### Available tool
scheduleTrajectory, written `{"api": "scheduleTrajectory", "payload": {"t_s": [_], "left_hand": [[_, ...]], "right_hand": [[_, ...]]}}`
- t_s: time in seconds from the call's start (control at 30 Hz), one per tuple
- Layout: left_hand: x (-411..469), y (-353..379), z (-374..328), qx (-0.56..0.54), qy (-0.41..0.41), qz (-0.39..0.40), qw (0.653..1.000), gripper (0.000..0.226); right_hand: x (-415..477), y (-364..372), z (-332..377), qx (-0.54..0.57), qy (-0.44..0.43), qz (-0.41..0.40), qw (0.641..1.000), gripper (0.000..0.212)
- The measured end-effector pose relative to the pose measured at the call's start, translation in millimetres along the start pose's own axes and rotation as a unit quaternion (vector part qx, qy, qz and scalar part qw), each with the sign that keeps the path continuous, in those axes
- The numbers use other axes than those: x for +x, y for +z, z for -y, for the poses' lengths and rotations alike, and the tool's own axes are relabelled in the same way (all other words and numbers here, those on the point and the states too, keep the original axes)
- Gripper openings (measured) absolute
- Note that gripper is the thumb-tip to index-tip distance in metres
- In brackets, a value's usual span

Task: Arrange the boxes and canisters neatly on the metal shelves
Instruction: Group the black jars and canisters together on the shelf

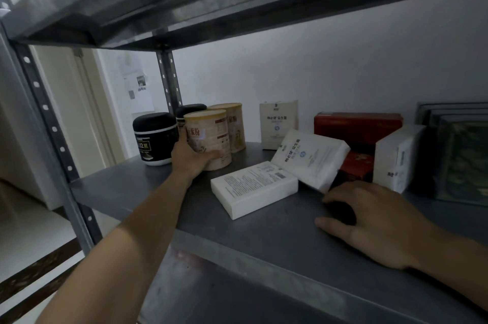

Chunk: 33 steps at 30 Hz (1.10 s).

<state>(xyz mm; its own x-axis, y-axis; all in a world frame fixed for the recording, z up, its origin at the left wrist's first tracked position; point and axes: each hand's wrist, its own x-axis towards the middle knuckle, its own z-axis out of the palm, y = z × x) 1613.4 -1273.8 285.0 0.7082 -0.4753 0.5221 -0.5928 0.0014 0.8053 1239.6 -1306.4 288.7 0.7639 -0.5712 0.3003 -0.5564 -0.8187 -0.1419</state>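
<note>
The left hand (192, 160) grips the upright beige canister (208, 139). The right hand (375, 220), fingers loose, lies just below the tilted white box (311, 157).

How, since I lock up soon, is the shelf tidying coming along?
Looks done: two black canisters and the rear tan canister stand upright at the left end. In hand: the left hand grips the front tan canister beside them, and the right hand rests on the shelf. Left to do: the flat white box lies askew, and the tilted white box leans beside it.
</note>
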Motion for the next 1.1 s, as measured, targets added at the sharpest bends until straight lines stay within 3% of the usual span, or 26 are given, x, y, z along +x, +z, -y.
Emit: {"api": "scheduleTrajectory", "payload": {"t_s": [0.8, 1.0, 1.1], "left_hand": [[8.1, 1.7, 11.0, -0.027, -0.046, 0.086, 0.995, 0.102], [2.5, 0.2, 3.7, -0.035, -0.049, 0.091, 0.994, 0.095], [-6.0, -3.2, -4.6, -0.036, -0.049, 0.081, 0.995, 0.077]], "right_hand": [[-0.1, -1.9, 2.4, -0.008, 0.022, 0.012, 1.0, 0.052], [1.5, -2.0, 0.6, -0.002, 0.024, 0.019, 1.0, 0.053], [1.7, -1.4, -0.5, 0.006, 0.028, 0.019, 0.999, 0.053]]}}
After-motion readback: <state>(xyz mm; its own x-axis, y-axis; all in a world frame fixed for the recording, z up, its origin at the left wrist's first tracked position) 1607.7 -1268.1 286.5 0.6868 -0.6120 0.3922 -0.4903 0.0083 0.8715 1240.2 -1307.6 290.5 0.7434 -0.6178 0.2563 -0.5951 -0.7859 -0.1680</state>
